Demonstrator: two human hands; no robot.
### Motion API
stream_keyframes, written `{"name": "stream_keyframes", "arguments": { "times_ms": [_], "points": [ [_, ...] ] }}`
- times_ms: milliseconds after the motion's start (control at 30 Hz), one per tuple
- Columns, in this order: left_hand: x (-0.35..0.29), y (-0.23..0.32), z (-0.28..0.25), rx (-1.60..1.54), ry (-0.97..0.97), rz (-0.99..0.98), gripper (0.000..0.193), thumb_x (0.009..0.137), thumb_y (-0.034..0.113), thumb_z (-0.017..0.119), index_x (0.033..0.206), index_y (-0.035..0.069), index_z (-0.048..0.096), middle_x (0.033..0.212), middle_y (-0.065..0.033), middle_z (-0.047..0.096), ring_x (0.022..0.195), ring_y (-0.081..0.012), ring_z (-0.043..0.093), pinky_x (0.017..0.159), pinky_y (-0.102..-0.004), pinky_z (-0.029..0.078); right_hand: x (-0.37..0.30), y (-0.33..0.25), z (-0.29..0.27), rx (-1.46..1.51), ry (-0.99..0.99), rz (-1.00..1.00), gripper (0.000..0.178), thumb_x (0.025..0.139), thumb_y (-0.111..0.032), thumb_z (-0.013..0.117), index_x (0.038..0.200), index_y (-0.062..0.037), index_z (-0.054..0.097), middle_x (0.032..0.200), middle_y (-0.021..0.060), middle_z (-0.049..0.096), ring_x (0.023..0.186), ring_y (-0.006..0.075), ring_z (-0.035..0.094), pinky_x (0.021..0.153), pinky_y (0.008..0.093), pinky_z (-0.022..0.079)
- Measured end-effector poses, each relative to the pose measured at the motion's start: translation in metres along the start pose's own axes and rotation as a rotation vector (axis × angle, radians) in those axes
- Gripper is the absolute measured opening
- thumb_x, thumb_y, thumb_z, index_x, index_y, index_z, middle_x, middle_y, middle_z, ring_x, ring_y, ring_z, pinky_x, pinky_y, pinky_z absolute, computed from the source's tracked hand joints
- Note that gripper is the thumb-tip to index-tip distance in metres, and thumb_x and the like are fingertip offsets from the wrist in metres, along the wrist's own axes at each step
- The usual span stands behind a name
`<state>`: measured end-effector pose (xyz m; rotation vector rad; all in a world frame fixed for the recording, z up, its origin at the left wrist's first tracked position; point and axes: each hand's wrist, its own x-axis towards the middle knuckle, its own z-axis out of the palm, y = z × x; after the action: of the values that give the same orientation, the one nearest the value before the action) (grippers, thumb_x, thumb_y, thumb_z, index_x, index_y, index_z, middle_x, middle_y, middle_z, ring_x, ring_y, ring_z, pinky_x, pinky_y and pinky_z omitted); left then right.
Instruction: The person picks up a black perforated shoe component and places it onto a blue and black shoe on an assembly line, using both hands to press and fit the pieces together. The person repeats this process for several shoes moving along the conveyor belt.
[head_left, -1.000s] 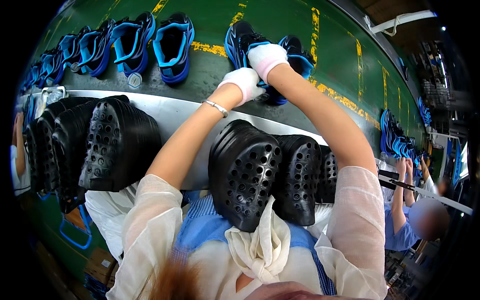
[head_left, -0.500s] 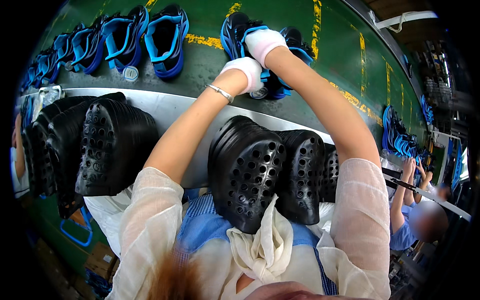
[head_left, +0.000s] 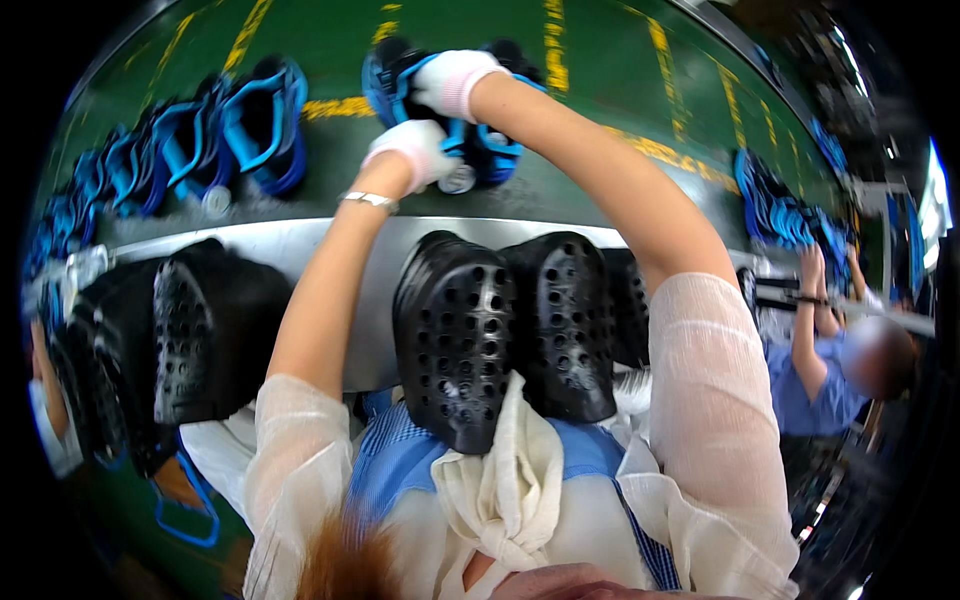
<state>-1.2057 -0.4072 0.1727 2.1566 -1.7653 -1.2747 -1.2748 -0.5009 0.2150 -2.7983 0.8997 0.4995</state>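
Observation:
Both of my hands wear white knit gloves with pink cuffs and reach out over the green conveyor-like surface [head_left: 330, 180]. They are close together on a pair of black sneakers with bright blue trim. My right hand [head_left: 445, 82] is closed over the upper of the left sneaker [head_left: 383, 85], by its collar. My left hand [head_left: 415, 150] lies lower, its fingers curled against the near end of the sneakers; the fingertips are hidden. The other sneaker [head_left: 497, 160] stands beside it, partly covered by my right forearm. A small round whitish disc [head_left: 457, 180] shows below my left hand.
Several like sneakers [head_left: 265, 125] stand in a row at left, with another group [head_left: 775, 205] at right. Black perforated shoe lasts or clogs [head_left: 455, 340] are stacked before my chest, more [head_left: 205, 340] at left, by a metal edge [head_left: 330, 240]. A co-worker [head_left: 830, 370] is at right.
The whole view has shifted, so hands, sneakers and row appear further left. My hands remain on the same sneakers. The co-worker's arms at right have moved slightly.

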Motion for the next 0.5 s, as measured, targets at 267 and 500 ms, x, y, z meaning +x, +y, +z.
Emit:
{"name": "stream_keyframes", "arguments": {
  "times_ms": [267, 500],
  "points": [
    [-0.010, -0.009, 0.010, -0.108, 0.166, 0.069, 0.030, 0.082, 0.032, 0.061, 0.082, 0.003, 0.066, 0.068, -0.0126, 0.064, 0.055, -0.0236, 0.063, 0.058, -0.0342, 0.051, -0.227, 0.072, -0.028, 0.231, 0.456, 0.046, 0.029, 0.088, -0.031, 0.055, 0.100, -0.0062, 0.065, 0.097, 0.0121, 0.065, 0.091, 0.0286, 0.062, 0.081, 0.0362, 0.049],
    [0.003, -0.030, 0.005, 0.088, 0.316, 0.303, 0.035, 0.078, 0.036, 0.066, 0.079, 0.001, 0.064, 0.061, -0.0093, 0.059, 0.051, -0.0208, 0.056, 0.053, -0.0316, 0.045, -0.479, 0.154, 0.045, 0.210, 0.707, 0.866, 0.027, 0.088, -0.029, 0.055, 0.099, -0.0076, 0.067, 0.090, 0.0131, 0.067, 0.087, 0.0292, 0.065, 0.078, 0.0351, 0.049]
  ]
}}
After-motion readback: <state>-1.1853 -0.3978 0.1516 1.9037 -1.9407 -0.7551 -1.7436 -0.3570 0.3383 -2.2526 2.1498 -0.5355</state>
